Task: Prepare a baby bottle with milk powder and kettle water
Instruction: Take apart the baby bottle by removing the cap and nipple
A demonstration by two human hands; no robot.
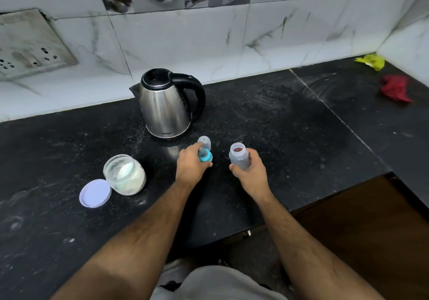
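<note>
Soft, even indoor light from above. The dark desk (290, 137) shows a faint sheen and the steel kettle (166, 107) carries mild glare. Wide-angle distortion bends the tile lines toward the edges; the forearms look slightly soft.

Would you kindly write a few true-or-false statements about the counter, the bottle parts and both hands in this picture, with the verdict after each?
1. The right hand holds the open bottle upright. True.
2. The powder jar has its lid screwed on. False: the lilac lid lies on the counter beside the open jar.
3. The left hand is on the teal nipple ring. True.
4. The kettle is being tipped over the bottle. False: it stands on the counter, untouched.
5. A red cloth lies at the far right. True.
</note>
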